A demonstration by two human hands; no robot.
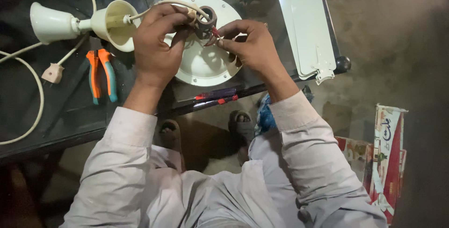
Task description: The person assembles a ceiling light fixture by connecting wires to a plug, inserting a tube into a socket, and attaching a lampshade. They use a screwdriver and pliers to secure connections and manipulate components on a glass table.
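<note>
Both hands work above the round white fan housing (206, 64) on the dark table (65, 115). Left hand (156, 45) grips a small dark roll of tape (206, 22) steady against the white cable (163, 4), while right hand (250, 45) pinches red wire ends (216, 33) beside it; pliers (101, 74) lie nearby.
</note>
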